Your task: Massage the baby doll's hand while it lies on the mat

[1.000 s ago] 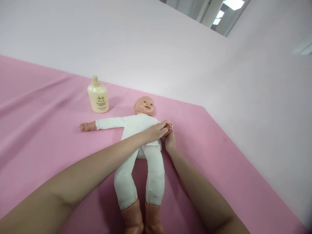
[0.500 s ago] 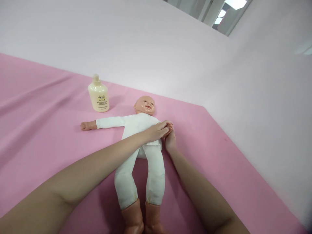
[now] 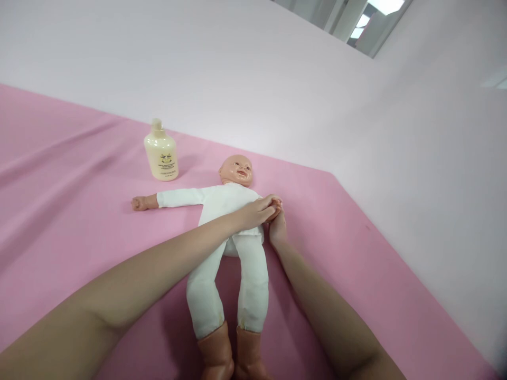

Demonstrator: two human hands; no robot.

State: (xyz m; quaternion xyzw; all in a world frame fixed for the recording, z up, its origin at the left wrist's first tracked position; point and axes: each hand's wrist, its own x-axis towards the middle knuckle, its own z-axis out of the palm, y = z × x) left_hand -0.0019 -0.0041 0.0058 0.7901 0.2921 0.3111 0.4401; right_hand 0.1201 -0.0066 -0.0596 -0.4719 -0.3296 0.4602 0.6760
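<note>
Your two hands meet over one small part of the baby doll in the white cloth suit (image 3: 229, 211), which lies face up on the pink cloth-covered tabletop (image 3: 79, 211), head toward the pale wall and brown feet toward you. The likely trouble is a pull on that limb: the doll looks light and soft-bodied, so a tug from either hand would probably drag the whole figure across the cloth or twist it off its back. The cloth already lies in loose folds, and a sliding doll could bunch it further. Your left forearm also crosses the doll's body and legs, so a careless sweep of it may roll the doll. The cream plastic lotion bottle (image 3: 161, 153) stands upright well apart from your hands, beyond the doll's outstretched arm, so it seems safe unless the cloth is hauled.

Your left hand (image 3: 259, 211) has its grip curled nearly closed, fingers wrapped over what seems to be the doll's hand beside its body. Your right hand (image 3: 277, 229) comes up from below, fingers closed against the same spot and touching the left hand. The doll's hand itself is hidden, so I cannot tell how firmly either holds it.
</note>
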